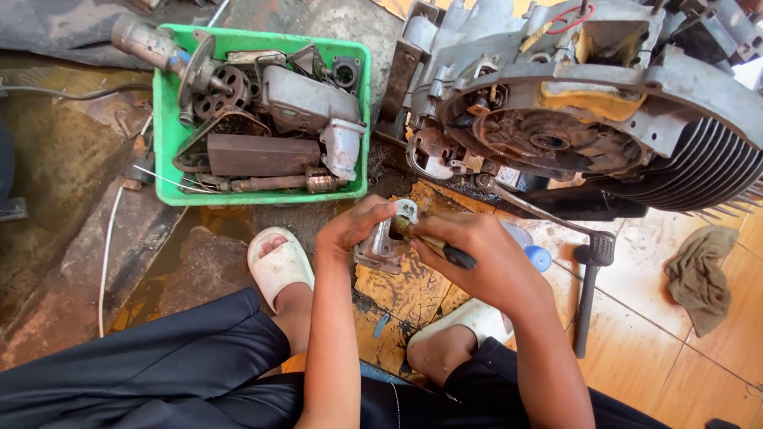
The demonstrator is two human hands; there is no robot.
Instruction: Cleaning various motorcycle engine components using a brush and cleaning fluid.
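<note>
Gripping small grey metal casting in left hand, fingers closed round body, held above floor between knees so opening faces up. Right hand clamped on black-handled tool, tip set into casting. Green parts bin and stripped engine lie ahead, near.

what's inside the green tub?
The green tub holds greasy metal engine parts: a grey cover, a perforated round wheel, a dark flat block, a shaft. Its bottom is covered.
</note>
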